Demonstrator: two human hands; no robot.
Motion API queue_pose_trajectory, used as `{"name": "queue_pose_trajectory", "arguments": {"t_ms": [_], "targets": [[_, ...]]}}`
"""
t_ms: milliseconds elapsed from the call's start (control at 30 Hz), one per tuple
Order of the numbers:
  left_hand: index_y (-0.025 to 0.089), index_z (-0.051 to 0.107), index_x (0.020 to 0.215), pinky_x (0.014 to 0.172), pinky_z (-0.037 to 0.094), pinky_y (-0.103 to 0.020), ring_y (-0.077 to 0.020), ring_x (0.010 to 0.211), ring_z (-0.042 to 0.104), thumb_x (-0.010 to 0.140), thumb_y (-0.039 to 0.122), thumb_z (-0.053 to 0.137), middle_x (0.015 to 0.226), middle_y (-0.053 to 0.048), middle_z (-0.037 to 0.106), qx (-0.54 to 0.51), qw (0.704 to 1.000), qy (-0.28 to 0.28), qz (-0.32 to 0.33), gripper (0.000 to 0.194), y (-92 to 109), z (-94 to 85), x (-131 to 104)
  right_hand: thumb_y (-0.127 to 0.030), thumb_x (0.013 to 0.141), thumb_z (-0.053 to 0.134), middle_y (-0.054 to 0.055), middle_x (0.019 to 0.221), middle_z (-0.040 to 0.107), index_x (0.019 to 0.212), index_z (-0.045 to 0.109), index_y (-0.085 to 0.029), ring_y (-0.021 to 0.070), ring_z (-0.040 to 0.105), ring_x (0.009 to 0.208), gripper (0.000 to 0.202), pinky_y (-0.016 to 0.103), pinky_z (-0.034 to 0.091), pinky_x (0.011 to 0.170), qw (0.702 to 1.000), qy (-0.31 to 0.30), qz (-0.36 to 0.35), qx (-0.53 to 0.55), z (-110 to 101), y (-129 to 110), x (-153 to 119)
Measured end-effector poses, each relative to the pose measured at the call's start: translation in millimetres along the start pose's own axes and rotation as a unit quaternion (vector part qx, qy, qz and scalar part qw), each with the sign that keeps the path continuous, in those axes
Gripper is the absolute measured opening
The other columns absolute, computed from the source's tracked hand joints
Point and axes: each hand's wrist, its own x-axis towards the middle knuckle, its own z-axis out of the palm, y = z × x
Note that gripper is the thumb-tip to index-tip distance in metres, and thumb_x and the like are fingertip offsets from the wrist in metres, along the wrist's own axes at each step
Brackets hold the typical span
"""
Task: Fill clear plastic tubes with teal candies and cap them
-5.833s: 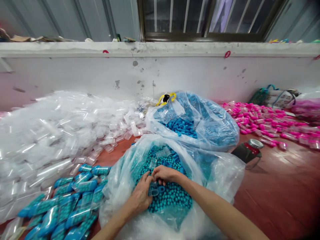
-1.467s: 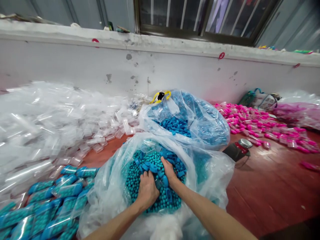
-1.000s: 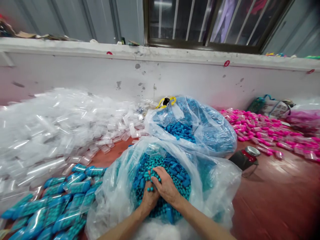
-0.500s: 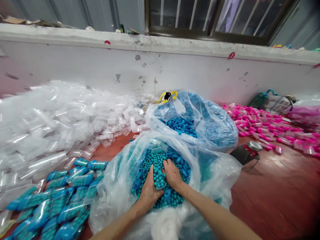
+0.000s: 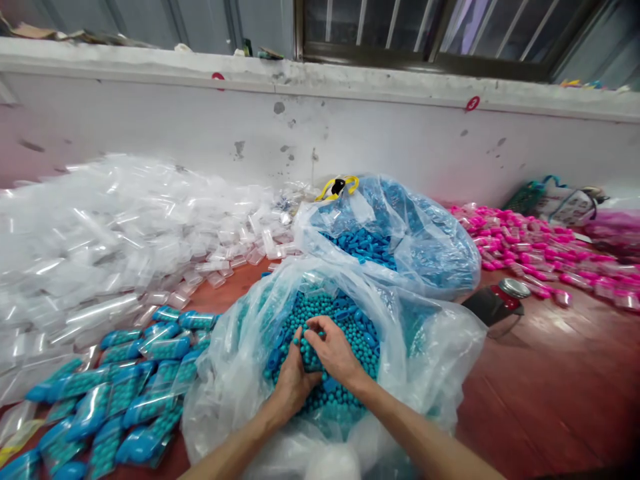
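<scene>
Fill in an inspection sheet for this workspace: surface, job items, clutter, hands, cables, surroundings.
Surface: red surface, shiny in places.
Job items: teal beads and blue pieces in an open plastic bag; bead-filled packs lie to its left.
Clutter: heap of clear pieces at left; second bag of blue parts behind; pink-ended pieces and a silver-lidded container at right.
Hands: left hand and right hand close together over the beads; what lies between them is partly hidden.
Cables: nothing seen.
Surroundings: stained white wall, barred window above.

Workshop: clear plastic pieces (image 5: 125, 233) heaped on floor (image 5: 530, 380), bagged beads (image 5: 313, 308).
</scene>
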Motion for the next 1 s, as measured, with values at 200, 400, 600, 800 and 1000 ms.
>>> {"name": "queue_pose_trajectory", "arguments": {"t_ms": [200, 400, 600, 800, 1000], "targets": [[0.018, 0.047, 0.102, 0.085, 0.04, -0.035, -0.021, 0.094, 0.053, 0.067, 0.021, 0.056, 0.099, -0.004, 0.054, 0.104, 0.993, 0.057, 0.001, 0.037, 14, -15.7, -15, -0.021, 0.083, 0.042, -0.001, 0.072, 0.059, 0.078, 0.059, -0.019, 0.0143, 0.054, 0.069, 0.018, 0.026, 0.041, 0.067, 0.988, -0.071, -0.016, -0.139, -69, 14, -14], [0.02, 0.048, 0.086, 0.075, 0.04, -0.03, -0.0178, 0.08, 0.052, 0.067, 0.024, 0.055, 0.082, 0.0, 0.052, 0.124, 0.99, 0.061, 0.0, 0.02, 20, -18.2, -15, -0.022, 0.081, 0.053, 0.004, 0.09, 0.058, 0.093, 0.058, -0.02, 0.019, 0.052, 0.086, 0.013, 0.03, 0.039, 0.075, 0.905, -0.189, -0.1, -0.367, -75, 7, -42], [0.019, 0.047, 0.094, 0.063, 0.039, -0.025, -0.0153, 0.067, 0.052, 0.065, 0.025, 0.057, 0.074, 0.002, 0.054, 0.094, 0.991, 0.032, -0.091, 0.032, 17, -22.3, -15, -0.027, 0.076, 0.062, 0.004, 0.094, 0.056, 0.097, 0.057, -0.024, 0.0216, 0.049, 0.088, 0.022, 0.031, 0.036, 0.07, 0.851, -0.226, -0.13, -0.456, -50, 8, -50], [0.021, 0.044, 0.11, 0.077, 0.041, -0.028, -0.0168, 0.082, 0.057, 0.068, 0.013, 0.048, 0.091, -0.002, 0.061, 0.065, 0.998, 0.027, -0.008, 0.043, 16, -19.2, -28, -0.018, 0.079, 0.055, 0.005, 0.088, 0.057, 0.082, 0.056, -0.02, 0.0216, 0.048, 0.085, 0.003, 0.032, 0.033, 0.072, 0.828, -0.211, -0.137, -0.502, -34, 20, -58], [0.022, 0.057, 0.09, 0.076, 0.04, -0.028, -0.0181, 0.079, 0.057, 0.069, 0.017, 0.052, 0.083, 0.001, 0.064, 0.076, 0.994, -0.068, 0.032, 0.023, 19, -8.9, -29, -0.018, 0.08, 0.052, 0.005, 0.08, 0.058, 0.083, 0.052, -0.018, 0.0217, 0.051, 0.077, 0.003, 0.031, 0.034, 0.067, 0.844, -0.164, -0.151, -0.488, -45, 25, -60]]}}
